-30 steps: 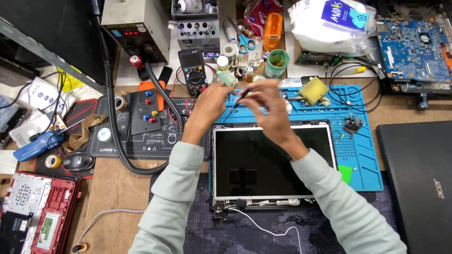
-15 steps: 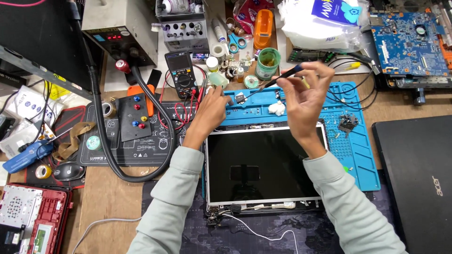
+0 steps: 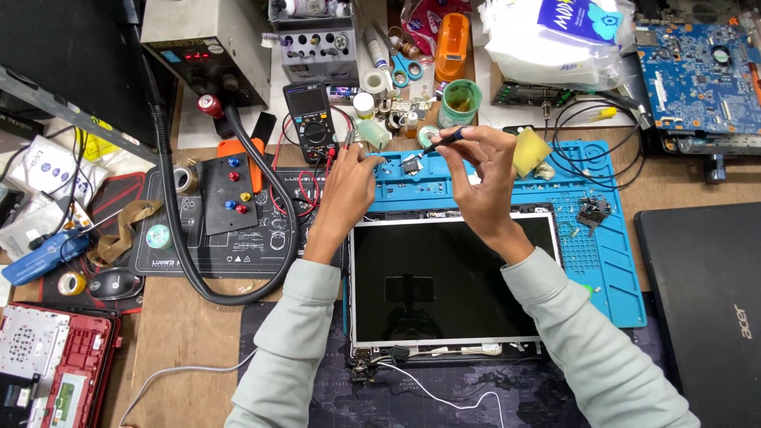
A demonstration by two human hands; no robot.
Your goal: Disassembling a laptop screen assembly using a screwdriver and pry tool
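Head view, hidden parts: the small metal part (image 3: 411, 164) on the blue mat (image 3: 610, 261) is partly covered by both hands, and its shape is hard to make out. The tip of the tool (image 3: 441, 143) is too small to read clearly.
Head view, cut off: both sleeves run out of the bottom edge; the black laptop (image 3: 701, 309) is cut by the right edge and the red casing (image 3: 47, 372) by the bottom left corner.
Tool: a thin dark pen-like tool, long axis slanting from upper right down to lower left, its lower end pointing at the small metal part.
Right hand (image 3: 483, 178): fingers closed in a pinch around the tool, above the mat's back edge.
Left hand (image 3: 349, 190): fingers curled, pinching a slim pair of tweezers (image 3: 349, 141) near the mat's left back corner; whether the tweezers touch the part, I cannot tell.
Small metal part: lies between the two hands, near the back edge of the mat.
Screen panel (image 3: 452, 281): lies flat at the mat's front edge, below both wrists, long axis left to right.
Around: a multimeter (image 3: 309, 119) stands behind the left hand; a yellow sponge (image 3: 529, 152) lies just right of the right hand; a green cup (image 3: 460, 101) sits behind the hands.
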